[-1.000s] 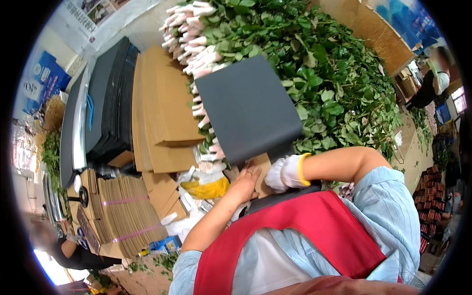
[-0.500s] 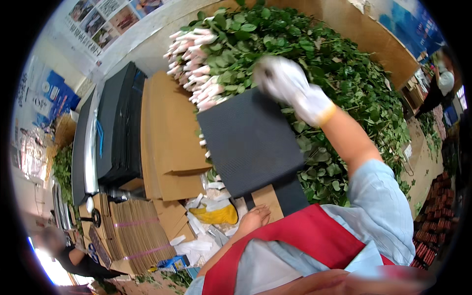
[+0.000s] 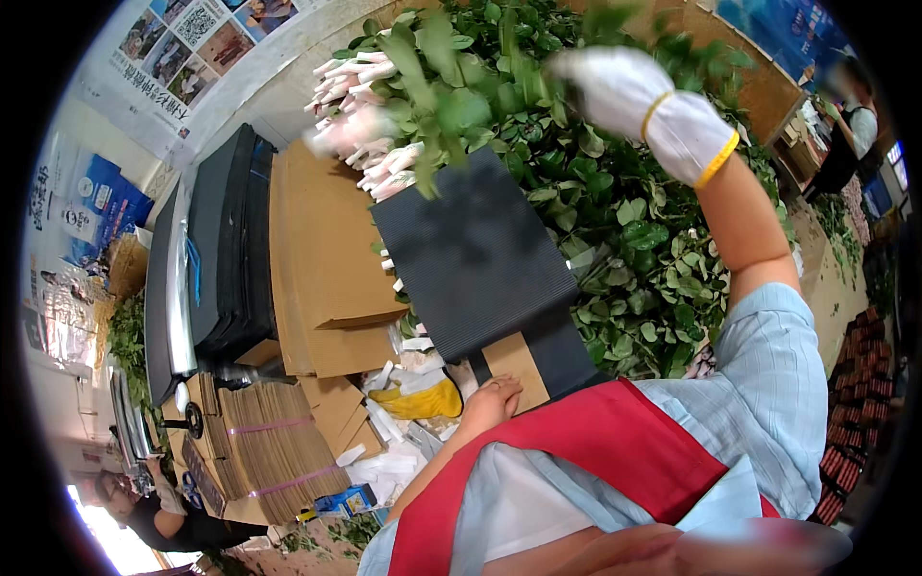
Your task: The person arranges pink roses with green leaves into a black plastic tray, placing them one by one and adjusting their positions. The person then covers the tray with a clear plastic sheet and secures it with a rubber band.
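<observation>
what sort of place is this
Probably a packing room for cut flowers or foliage: leafy stems lie heaped in front, flat cardboard stands strapped in bundles at the left, and a stack of dark sheets is behind it.

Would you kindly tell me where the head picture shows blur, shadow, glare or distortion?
In the head view, the gloved right hand and leafy stems left of it are motion-blurred; a soft shadow falls on the dark ridged sheet; a lower-left bright patch is blown out; fisheye distortion bends edges toward the rim.
</observation>
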Demonstrator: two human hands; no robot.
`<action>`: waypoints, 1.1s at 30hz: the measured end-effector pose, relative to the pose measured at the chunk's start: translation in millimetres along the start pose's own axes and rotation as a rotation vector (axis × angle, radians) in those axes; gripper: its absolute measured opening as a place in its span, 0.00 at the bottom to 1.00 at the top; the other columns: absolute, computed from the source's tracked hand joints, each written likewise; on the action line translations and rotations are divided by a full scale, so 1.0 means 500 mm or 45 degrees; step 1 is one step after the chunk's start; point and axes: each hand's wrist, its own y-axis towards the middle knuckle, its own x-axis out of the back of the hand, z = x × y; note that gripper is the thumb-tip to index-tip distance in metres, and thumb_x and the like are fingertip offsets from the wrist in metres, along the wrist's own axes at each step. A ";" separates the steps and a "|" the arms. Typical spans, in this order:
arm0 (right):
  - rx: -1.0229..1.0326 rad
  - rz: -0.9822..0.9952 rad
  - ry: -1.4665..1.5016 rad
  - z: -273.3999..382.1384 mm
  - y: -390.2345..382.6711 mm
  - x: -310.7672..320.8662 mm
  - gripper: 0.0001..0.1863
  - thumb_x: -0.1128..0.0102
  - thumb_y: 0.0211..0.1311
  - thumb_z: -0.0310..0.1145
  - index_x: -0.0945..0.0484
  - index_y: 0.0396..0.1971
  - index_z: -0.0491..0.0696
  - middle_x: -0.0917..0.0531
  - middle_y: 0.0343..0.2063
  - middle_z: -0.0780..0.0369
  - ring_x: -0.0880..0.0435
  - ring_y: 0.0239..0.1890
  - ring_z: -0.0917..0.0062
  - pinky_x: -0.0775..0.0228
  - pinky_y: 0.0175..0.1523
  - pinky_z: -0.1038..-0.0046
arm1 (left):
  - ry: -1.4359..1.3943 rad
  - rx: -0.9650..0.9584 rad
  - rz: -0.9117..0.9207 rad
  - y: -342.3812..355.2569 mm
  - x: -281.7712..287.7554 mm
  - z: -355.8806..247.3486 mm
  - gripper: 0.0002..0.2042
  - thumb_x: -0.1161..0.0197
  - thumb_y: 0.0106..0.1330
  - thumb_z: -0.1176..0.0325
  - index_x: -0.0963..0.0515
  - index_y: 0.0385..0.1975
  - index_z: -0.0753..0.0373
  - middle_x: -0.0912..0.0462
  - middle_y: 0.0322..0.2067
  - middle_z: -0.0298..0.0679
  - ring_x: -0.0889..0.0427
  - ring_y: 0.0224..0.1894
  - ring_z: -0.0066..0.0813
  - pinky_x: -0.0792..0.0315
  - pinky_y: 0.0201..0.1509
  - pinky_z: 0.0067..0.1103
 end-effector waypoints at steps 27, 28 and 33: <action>-0.137 -0.295 -0.075 0.063 0.014 -0.037 0.07 0.44 0.57 0.29 0.18 0.33 0.52 0.16 0.31 0.59 0.14 0.35 0.65 0.21 0.37 0.63 | -0.018 -0.071 -0.013 -0.002 -0.020 0.043 0.08 0.36 0.62 0.70 0.17 0.38 0.62 0.16 0.43 0.46 0.19 0.50 0.46 0.24 0.54 0.33; -0.096 -0.203 -0.009 0.061 -0.033 -0.054 0.09 0.43 0.56 0.28 0.18 0.36 0.52 0.16 0.32 0.59 0.14 0.35 0.65 0.20 0.37 0.63 | -0.004 -0.044 -0.021 -0.003 -0.020 0.035 0.08 0.37 0.62 0.69 0.17 0.38 0.62 0.16 0.43 0.46 0.19 0.50 0.46 0.24 0.53 0.33; 0.011 1.032 0.465 0.075 -0.206 -0.262 0.31 0.42 0.55 0.33 0.29 0.62 0.52 0.16 0.46 0.50 0.15 0.46 0.59 0.22 0.49 0.62 | -0.103 -0.010 0.059 0.006 -0.020 0.028 0.09 0.38 0.62 0.70 0.16 0.39 0.63 0.16 0.46 0.44 0.20 0.53 0.44 0.26 0.57 0.30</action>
